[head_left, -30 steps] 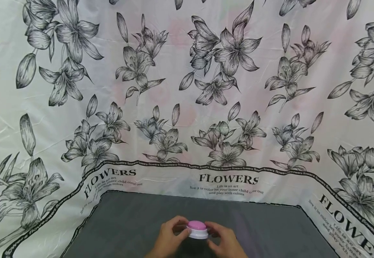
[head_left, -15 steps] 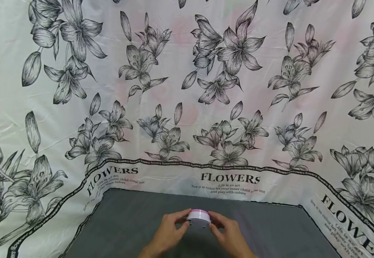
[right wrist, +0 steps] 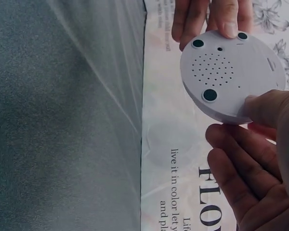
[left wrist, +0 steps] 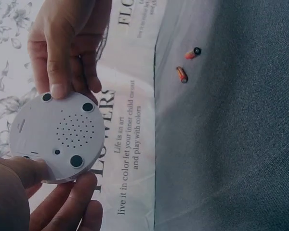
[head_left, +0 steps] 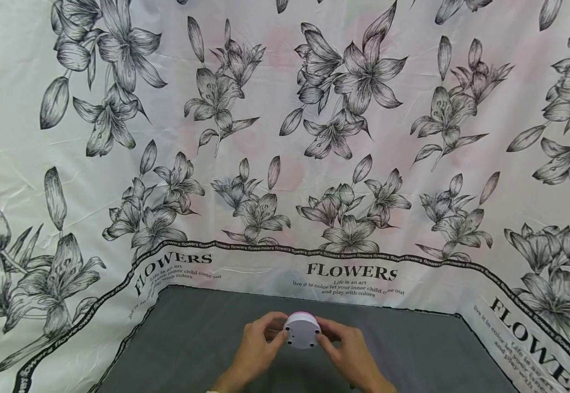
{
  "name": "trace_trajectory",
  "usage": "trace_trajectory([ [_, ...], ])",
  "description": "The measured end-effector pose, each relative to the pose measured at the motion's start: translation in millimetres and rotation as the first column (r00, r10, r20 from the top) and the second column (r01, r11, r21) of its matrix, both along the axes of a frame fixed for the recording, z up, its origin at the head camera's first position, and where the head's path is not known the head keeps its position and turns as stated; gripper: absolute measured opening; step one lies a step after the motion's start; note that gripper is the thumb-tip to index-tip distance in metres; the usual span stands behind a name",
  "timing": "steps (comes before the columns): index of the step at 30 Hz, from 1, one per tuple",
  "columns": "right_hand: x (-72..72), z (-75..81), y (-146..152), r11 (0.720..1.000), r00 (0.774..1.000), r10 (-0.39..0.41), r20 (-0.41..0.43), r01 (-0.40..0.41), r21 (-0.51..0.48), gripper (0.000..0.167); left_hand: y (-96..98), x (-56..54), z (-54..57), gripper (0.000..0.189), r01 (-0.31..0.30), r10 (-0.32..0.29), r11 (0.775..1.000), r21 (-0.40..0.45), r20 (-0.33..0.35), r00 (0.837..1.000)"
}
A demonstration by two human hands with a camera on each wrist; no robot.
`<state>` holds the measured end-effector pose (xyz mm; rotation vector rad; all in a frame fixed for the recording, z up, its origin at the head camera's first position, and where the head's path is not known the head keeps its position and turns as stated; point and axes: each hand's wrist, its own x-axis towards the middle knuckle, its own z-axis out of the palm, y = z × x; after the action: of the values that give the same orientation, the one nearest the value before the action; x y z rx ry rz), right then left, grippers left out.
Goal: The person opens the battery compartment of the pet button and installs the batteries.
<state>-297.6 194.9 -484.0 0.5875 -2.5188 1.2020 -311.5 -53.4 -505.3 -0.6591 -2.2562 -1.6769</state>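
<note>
Between both hands is a round white push button [head_left: 302, 333] with a pink dome, of which only a thin rim shows at the top. Its flat underside faces me, with speaker holes, dark round feet and a small screw hole, plainest in the left wrist view. My left hand [head_left: 259, 349] pinches the left edge, thumb on the underside and fingers behind. Opposite, my right hand [head_left: 351, 352] pinches the right edge in the same manner. In the right wrist view, a battery-cover outline on the underside [right wrist: 221, 72] is partly covered by the right thumb.
Two small orange-and-black cylinders, apparently batteries [left wrist: 181, 75], lie on the grey tabletop [head_left: 206, 322] in the left wrist view. White cloth [head_left: 265, 273] printed with flowers and lettering hangs behind and along both sides of the table.
Both hands have raised the push button slightly and tipped it, so the pink dome has turned away and the white underside has come into view. The grip stays on both edges.
</note>
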Motion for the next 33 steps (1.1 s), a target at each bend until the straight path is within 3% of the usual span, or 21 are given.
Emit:
trace_trajectory([
  [10,0.4,-2.9,0.4,1.0,0.997,0.015,0.07,-0.014,-0.014,0.029,-2.5,1.6,-0.1,0.022,0.004,-0.001,0.999,-0.051,0.064,0.998],
  [18,-0.5,-12.8,3.3,0.999,0.99,0.051,0.128,-0.053,0.008,0.029,-4.7,4.1,-8.7,0.025,0.046,-0.042,0.999,-0.021,0.15,0.988],
  [28,-2.7,-24.5,7.0,0.993,0.975,0.086,0.206,-0.1,0.058,0.03,-7.1,3.4,-23.3,0.025,0.07,-0.074,0.997,0.024,0.295,0.953],
  [33,-2.6,-29.0,5.9,0.99,0.966,0.101,0.238,-0.122,0.073,0.024,-7.7,3.9,-29.8,0.02,0.087,-0.095,0.995,0.038,0.375,0.922],
])
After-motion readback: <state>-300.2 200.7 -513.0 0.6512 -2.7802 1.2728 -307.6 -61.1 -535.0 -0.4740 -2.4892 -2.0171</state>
